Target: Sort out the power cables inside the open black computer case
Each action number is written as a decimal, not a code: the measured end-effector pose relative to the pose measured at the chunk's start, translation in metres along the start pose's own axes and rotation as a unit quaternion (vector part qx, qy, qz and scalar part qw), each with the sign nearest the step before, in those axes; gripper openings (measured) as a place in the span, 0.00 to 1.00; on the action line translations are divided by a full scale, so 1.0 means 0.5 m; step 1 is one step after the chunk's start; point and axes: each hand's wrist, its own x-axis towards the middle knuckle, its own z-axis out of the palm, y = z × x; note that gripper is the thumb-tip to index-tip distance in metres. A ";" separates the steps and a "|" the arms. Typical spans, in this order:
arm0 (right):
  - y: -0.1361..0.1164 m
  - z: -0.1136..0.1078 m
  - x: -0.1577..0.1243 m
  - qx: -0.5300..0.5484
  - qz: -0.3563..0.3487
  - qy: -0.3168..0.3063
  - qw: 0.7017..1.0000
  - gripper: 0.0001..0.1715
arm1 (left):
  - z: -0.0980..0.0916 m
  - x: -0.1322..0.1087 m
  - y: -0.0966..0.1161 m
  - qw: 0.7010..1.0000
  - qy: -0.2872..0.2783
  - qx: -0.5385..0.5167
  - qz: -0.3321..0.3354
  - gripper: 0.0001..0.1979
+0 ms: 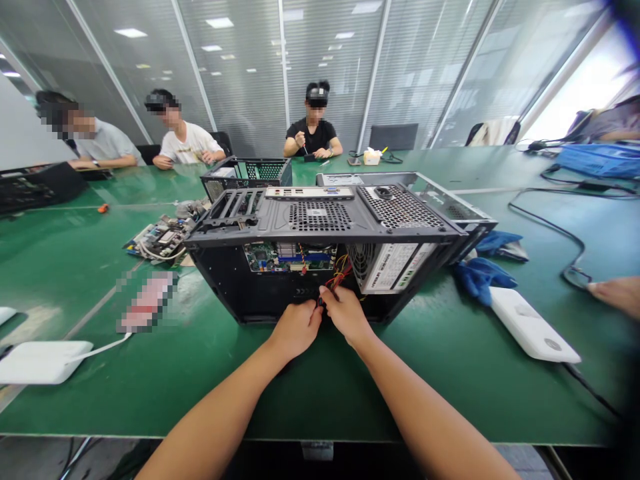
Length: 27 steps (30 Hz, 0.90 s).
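A black computer case (320, 230) stands on the table in front of me, its back panel facing up and its open side towards me. Inside it are a green motherboard (265, 257) and a power supply (397, 267) with a white label. Red, yellow and black wires (343, 268) hang from beside the power supply. My right hand (347, 313) is closed on these wires at the opening. My left hand (296, 328) is closed right beside it, fingertips pinched on a small dark part of the wire bundle; the exact piece is hidden by the fingers.
Behind stand another open case (477, 217) and a black metal frame (245, 172). Circuit boards (163, 237) lie at left, near a phone (149, 301) cabled to a white power bank (45, 362). Blue gloves (480, 277) and a white device (533, 327) lie right, near another person's hand (617, 295).
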 end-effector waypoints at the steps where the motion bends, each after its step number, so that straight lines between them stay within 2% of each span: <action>1: -0.002 -0.001 -0.001 0.005 0.000 0.000 1.000 0.23 | 0.000 0.000 0.000 1.000 0.000 0.001 0.001 0.14; 9: -0.012 -0.007 -0.005 0.094 0.021 -0.033 0.995 0.22 | -0.013 -0.007 0.023 0.994 -0.025 0.097 -0.041 0.16; 13: -0.008 -0.005 -0.004 0.082 0.008 -0.005 0.997 0.23 | -0.021 -0.012 0.041 0.984 -0.029 0.166 -0.064 0.16; 16: -0.008 -0.006 -0.003 0.077 0.005 -0.001 0.997 0.24 | -0.022 -0.012 0.042 0.984 -0.021 0.164 -0.068 0.16; 18: -0.008 -0.008 -0.003 0.075 0.005 -0.001 0.997 0.24 | -0.022 -0.010 0.038 0.992 -0.013 0.109 -0.055 0.16; 21: -0.009 -0.011 -0.003 0.076 0.007 0.001 0.997 0.24 | -0.024 -0.007 0.031 0.998 -0.008 -0.042 -0.034 0.16; 24: -0.014 -0.013 -0.005 0.096 0.015 -0.013 0.995 0.24 | -0.027 -0.007 0.030 0.979 -0.024 -0.193 -0.067 0.19; 27: -0.022 -0.015 -0.008 0.131 0.041 -0.033 0.990 0.24 | -0.029 -0.008 0.033 0.942 -0.064 -0.308 -0.120 0.21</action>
